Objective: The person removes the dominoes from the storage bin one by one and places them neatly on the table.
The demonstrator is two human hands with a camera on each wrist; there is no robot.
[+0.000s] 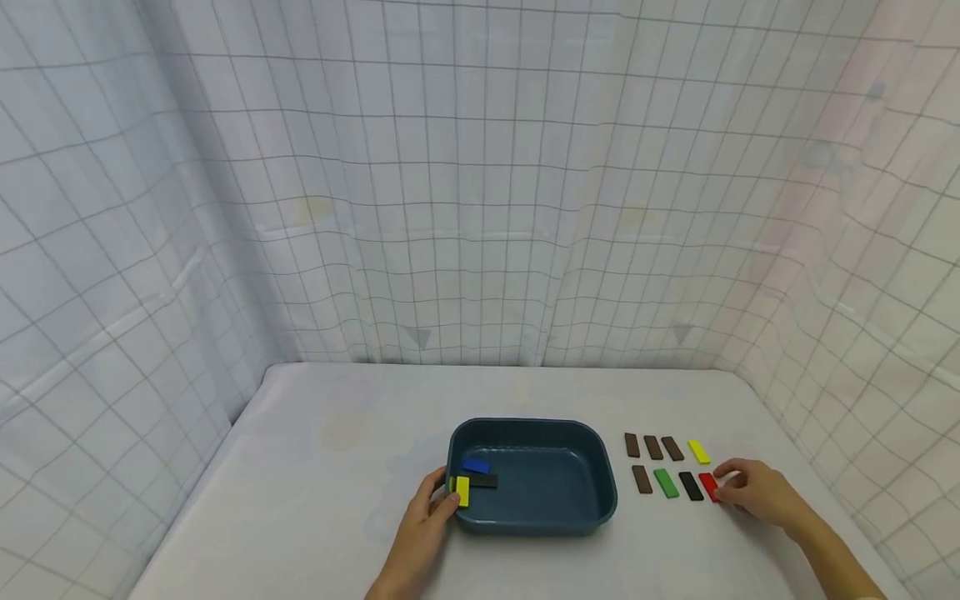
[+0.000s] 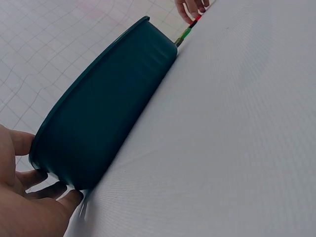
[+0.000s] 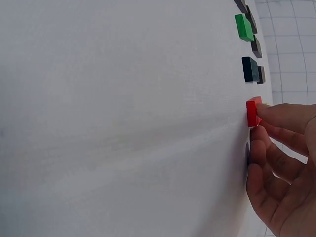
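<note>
In the head view, my left hand (image 1: 422, 523) is at the left end of a dark teal plastic basin (image 1: 536, 528). Its thumb lies at the rim, with the other fingers against the outer wall in the left wrist view. Inside the basin, by that hand, are a yellow block (image 1: 462, 492), a blue block (image 1: 476, 465) and a black block (image 1: 483, 481). Over on the right, my right hand (image 1: 759, 493) pinches a red block (image 3: 252, 113) near the table surface, thumb on its side. A black block (image 1: 691, 486) lies just left of the red one.
Two rows of small blocks stand right of the basin: several brown ones (image 1: 642, 479), a green one (image 1: 666, 483) and a yellow one (image 1: 699, 452). White cloth covers the table (image 1: 322, 467). Gridded white curtains (image 1: 480, 208) enclose it at the back and sides.
</note>
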